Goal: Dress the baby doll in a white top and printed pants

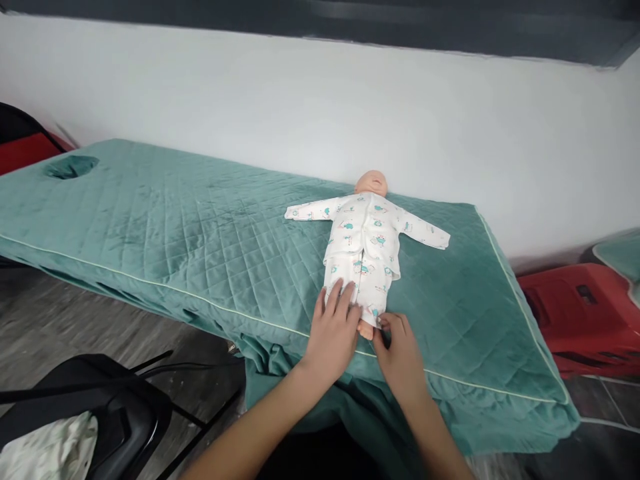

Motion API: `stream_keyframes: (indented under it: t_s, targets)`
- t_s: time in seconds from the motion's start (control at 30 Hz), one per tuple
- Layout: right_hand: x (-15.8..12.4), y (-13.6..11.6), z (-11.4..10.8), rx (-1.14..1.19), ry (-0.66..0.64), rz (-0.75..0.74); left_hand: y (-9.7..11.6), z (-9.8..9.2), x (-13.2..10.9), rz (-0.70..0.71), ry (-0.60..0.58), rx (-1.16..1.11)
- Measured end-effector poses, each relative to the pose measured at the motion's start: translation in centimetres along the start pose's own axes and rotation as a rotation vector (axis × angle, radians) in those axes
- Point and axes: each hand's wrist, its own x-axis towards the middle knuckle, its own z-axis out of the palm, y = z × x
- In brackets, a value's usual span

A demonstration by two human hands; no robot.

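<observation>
A baby doll lies on its back on a green quilted bed cover, head toward the wall and arms spread wide. It wears a white printed jacket and matching white printed trousers. My left hand rests flat with fingers spread over the lower trouser leg on the left. My right hand pinches the trouser hem at the other ankle between thumb and fingers. A bare doll foot pokes out between my hands.
A black chair with a pale printed cloth on it stands at lower left. Red chairs are at the right end. The bed has a face hole at far left and backs onto a white wall.
</observation>
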Motion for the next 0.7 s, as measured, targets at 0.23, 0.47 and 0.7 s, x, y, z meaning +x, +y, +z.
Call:
stream_keyframes:
  t_s: [0.23, 0.47, 0.7]
  targets:
    - [1.0, 0.2, -0.1, -0.045, -0.034, -0.013, -0.3, 1.0, 0.1, -0.019, 0.045, 0.029]
    - [0.3, -1.0, -2.0, 0.166, -0.011, -0.030, -0.6, -0.3, -0.4, 0.059, 0.118, -0.130]
    - [-0.6, -1.1, -2.4, 0.184, 0.020, -0.043, -0.3, -0.9, -1.1, 0.024, 0.229, -0.294]
